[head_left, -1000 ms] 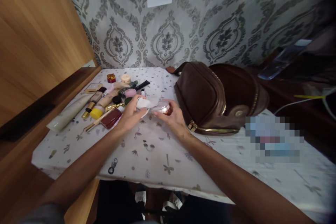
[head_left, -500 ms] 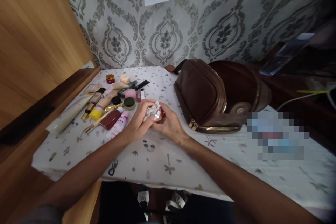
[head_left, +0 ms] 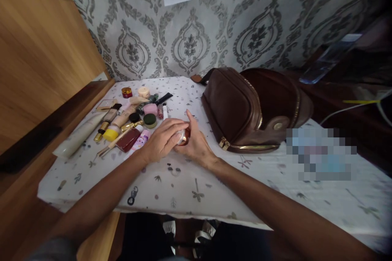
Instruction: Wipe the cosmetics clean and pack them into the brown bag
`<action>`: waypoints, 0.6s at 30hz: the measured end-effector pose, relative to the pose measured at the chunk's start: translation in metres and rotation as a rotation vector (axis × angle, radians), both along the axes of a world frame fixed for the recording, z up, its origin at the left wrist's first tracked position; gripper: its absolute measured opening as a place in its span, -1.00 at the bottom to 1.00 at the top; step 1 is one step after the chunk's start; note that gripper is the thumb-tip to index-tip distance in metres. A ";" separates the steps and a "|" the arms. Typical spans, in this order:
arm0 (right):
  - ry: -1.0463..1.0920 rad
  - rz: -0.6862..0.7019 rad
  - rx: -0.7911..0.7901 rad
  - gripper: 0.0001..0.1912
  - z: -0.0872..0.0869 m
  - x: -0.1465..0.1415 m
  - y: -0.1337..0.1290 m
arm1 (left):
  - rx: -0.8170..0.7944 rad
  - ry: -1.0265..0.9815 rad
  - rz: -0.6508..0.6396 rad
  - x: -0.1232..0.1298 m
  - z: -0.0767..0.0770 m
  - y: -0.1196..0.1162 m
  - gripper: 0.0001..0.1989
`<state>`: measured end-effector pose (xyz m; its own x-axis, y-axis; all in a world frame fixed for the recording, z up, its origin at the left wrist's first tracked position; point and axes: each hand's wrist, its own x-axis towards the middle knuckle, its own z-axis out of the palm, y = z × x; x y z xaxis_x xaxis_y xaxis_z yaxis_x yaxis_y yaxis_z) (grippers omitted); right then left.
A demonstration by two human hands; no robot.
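Close together above the table's middle, my two hands work on one small item. My right hand (head_left: 197, 147) is curled around a small shiny copper-brown container (head_left: 185, 137), its thumb pointing up. Bent over the container's near-left side, my left hand (head_left: 163, 138) presses a crumpled white tissue (head_left: 180, 136) against it. Most of the tissue and container is hidden by my fingers, so I cannot tell the container's exact kind. Just left of my left hand lie a pink-and-white tube (head_left: 141, 139), a dark red bottle (head_left: 129, 139) and a dark green lidded jar (head_left: 150, 120).
A brown leather bag (head_left: 232, 106) with gold zips lies at the right. Several cosmetics, including a long pale tube (head_left: 79, 134) and a yellow-capped item (head_left: 110, 133), cover the table's left part. A wooden panel (head_left: 45, 28) borders the left; patterned wallpaper (head_left: 190, 45) rises behind.
My left fingers have come over the tissue, covering most of it. My right thumb has lifted from the container and points up. The view has shifted slightly.
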<state>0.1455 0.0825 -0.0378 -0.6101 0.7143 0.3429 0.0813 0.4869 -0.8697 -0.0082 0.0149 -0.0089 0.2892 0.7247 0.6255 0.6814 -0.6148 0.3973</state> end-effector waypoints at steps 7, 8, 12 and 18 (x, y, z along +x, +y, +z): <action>0.024 -0.045 0.112 0.22 -0.006 0.001 -0.004 | -0.348 -0.161 0.085 -0.011 -0.001 0.003 -0.52; 0.016 -0.060 0.138 0.18 -0.006 0.002 -0.004 | -0.402 -0.206 0.085 -0.011 -0.001 0.004 -0.48; 0.004 -0.089 0.189 0.08 -0.007 0.003 0.002 | -0.612 -0.483 0.059 -0.008 -0.004 0.006 -0.45; -0.002 0.026 0.161 0.00 -0.004 0.004 0.011 | -0.756 -0.754 0.037 -0.003 -0.006 0.008 -0.48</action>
